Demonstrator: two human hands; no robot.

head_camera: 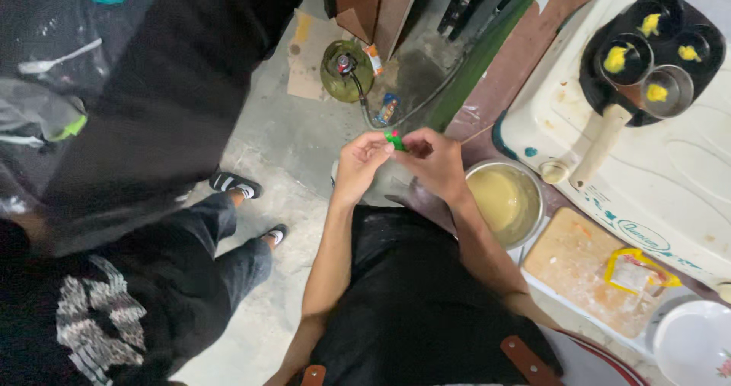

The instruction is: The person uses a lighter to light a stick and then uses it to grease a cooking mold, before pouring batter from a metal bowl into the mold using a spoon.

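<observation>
My left hand (358, 165) and my right hand (435, 160) meet in front of my black apron, over the concrete floor. Between their fingertips they pinch a small green and red object (394, 139); I cannot tell what it is. Just right of my right forearm stands a metal bowl (534, 184) of pale yellow batter. Further right, a black pan with round wells (708, 28) holds yellow dabs and rests on a white stove top (662, 173).
Another person in dark clothes and sandals (234, 184) stands close at the left. A green gas cylinder (346, 70) with a hose sits on the floor ahead. A wooden cutting board (571, 260) with a plastic bag (636, 273) and a white plate (697, 344) lie at right.
</observation>
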